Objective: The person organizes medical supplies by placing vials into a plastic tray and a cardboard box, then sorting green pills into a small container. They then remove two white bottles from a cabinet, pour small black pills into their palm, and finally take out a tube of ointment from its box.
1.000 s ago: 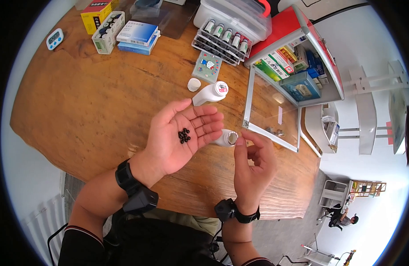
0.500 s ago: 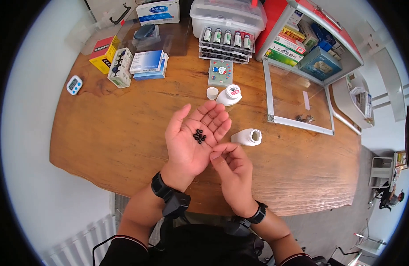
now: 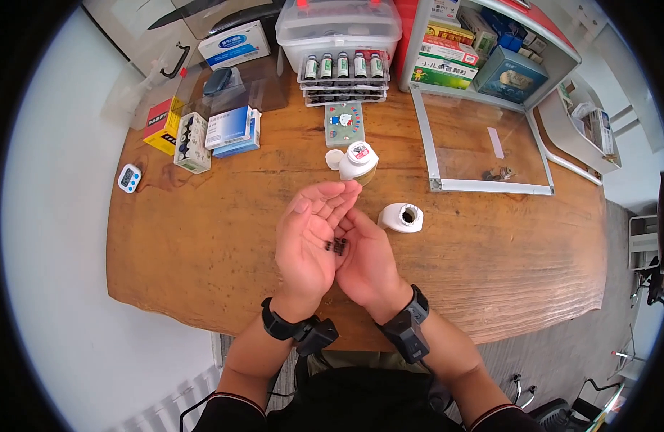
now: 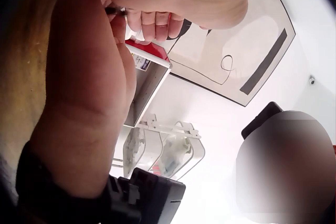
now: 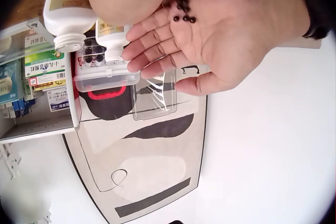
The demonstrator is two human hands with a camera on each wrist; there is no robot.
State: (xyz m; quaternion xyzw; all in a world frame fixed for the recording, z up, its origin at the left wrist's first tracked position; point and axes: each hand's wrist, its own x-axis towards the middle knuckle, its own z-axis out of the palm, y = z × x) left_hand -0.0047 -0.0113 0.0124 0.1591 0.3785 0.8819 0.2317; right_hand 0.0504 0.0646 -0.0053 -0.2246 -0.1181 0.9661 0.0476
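My left hand (image 3: 301, 248) is palm up, with a small cluster of round black pills (image 3: 337, 246) at its inner edge. My right hand (image 3: 369, 261) lies against it, its palm turned up and fingers fairly straight, so the two palms form a shallow cup. In the right wrist view, the pills (image 5: 182, 9) rest on the left palm beside the right hand's edge. Just beyond the right fingers, an uncapped white bottle (image 3: 396, 218) stands on the table. Farther off is a white bottle with a picture on its lid (image 3: 358, 160), beside a loose white cap (image 3: 335, 159).
A Hello Kitty case (image 3: 345, 124), racks of small vials (image 3: 343, 75) and a clear bin (image 3: 339, 36) line the back. Right of these, a red medicine cabinet (image 3: 490, 54) has its glass door (image 3: 483, 155) down. Medicine boxes (image 3: 231, 129) and a timer (image 3: 129, 178) are at left.
My right hand has gone from near the uncapped bottle to beside my left hand and turned palm up. The left hand has tilted toward it, and the pills have shifted to the left palm's inner edge.
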